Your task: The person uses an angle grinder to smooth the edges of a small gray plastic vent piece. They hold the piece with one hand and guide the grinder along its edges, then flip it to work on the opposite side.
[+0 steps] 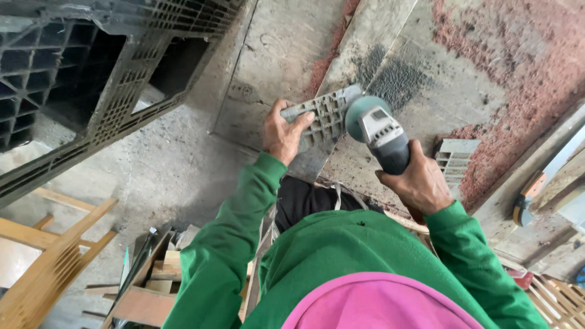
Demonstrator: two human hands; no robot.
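Note:
My left hand (281,133) grips a flat grey plastic grid piece (326,114) by its left end and holds it over the concrete slab. My right hand (419,181) is wrapped around the dark body of an angle grinder (378,129). The grinder's round teal-grey head lies against the right edge of the grid piece. Both arms wear green sleeves, and a pink hood shows at the bottom of the view.
A big dark plastic pallet (91,79) leans at the upper left. Another small grey grid fragment (454,159) lies on the slab beside red dust (518,73). Wooden frames (49,262) and scrap boards (152,280) sit lower left. A curved-handled tool (529,198) rests at right.

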